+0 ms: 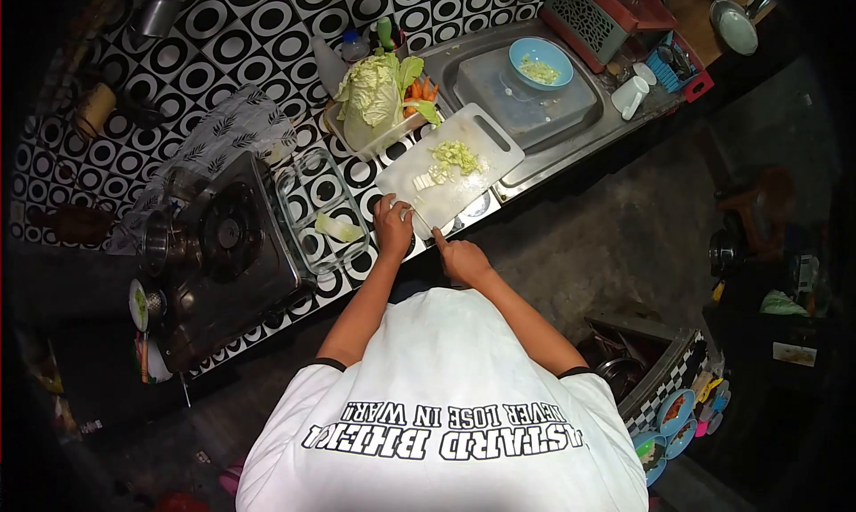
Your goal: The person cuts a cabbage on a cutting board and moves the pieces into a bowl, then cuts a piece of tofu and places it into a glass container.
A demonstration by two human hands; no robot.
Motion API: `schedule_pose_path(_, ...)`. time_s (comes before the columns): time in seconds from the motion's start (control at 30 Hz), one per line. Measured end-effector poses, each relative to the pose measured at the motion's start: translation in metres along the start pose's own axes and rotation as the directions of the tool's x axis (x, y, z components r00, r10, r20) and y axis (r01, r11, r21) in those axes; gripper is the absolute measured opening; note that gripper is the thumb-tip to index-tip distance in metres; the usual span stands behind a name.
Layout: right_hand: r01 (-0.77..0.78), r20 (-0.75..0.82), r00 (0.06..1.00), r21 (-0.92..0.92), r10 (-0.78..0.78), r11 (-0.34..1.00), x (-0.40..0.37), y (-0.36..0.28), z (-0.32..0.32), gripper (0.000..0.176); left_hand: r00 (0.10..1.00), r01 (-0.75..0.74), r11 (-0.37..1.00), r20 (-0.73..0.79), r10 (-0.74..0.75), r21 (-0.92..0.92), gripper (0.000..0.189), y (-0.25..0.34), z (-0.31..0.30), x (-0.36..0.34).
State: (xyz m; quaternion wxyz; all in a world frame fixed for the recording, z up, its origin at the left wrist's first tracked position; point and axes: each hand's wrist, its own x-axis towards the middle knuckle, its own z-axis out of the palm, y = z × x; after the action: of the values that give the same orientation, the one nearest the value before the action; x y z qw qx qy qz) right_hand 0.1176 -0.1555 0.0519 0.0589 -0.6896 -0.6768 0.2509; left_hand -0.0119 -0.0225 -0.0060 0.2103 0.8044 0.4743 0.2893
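Observation:
My left hand (393, 227) is at the near left corner of the white cutting board (499, 161), fingers curled down over a pale piece of cabbage (407, 214) that they mostly hide. Beside it, my right hand (465, 261) grips a knife (423, 226), index finger stretched forward; the handle is hidden and only a thin bit of blade shows. Chopped cabbage (456, 157) lies heaped on the board, with whiter cut pieces (428, 180) nearer my hands. A cabbage chunk (339, 227) rests in the clear glass dish (314, 264) left of my left hand.
A tub (392, 140) behind the board holds a whole cabbage (371, 97) and carrots (419, 93). A blue bowl (540, 63) with chopped cabbage stands over the sink (473, 64). The stove (234, 271) is at left, a white mug (629, 97) at right.

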Motion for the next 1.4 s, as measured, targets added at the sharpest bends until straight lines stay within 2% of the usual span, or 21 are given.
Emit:
schedule_pose_path(0.27,0.002,0.0,1.0,0.016,-0.002,1.0,-0.001,-0.001,0.0,0.071,0.999,-0.051,0.999,-0.013,0.051,0.01,0.012,-0.005,0.0,-0.001)
schedule_pose_path(0.57,-0.017,-0.056,0.998,0.007,0.017,1.0,-0.003,0.001,0.003,0.07,0.998,0.025,0.996,0.056,-0.03,0.09,0.008,0.001,-0.002,0.005)
schedule_pose_path(0.73,-0.018,-0.046,0.999,-0.002,0.018,1.0,-0.003,-0.002,0.002,0.07,0.998,0.019,0.993,0.057,-0.026,0.117,0.008,0.002,-0.001,0.005)
schedule_pose_path(0.8,0.018,-0.096,0.995,0.039,-0.014,0.999,-0.003,-0.001,0.006,0.068,0.999,0.012,0.993,0.05,-0.018,0.118,0.008,0.002,-0.001,0.004)
schedule_pose_path(1.33,-0.009,-0.011,1.0,-0.018,0.009,1.0,0.002,-0.007,-0.001,0.069,1.0,-0.002,0.994,-0.004,0.002,0.111,0.009,0.005,0.0,0.003)
schedule_pose_path(1.4,-0.012,0.01,1.0,-0.047,0.013,0.999,0.002,-0.008,-0.003,0.062,1.0,-0.008,0.994,-0.005,0.008,0.112,0.008,0.004,0.0,0.003)
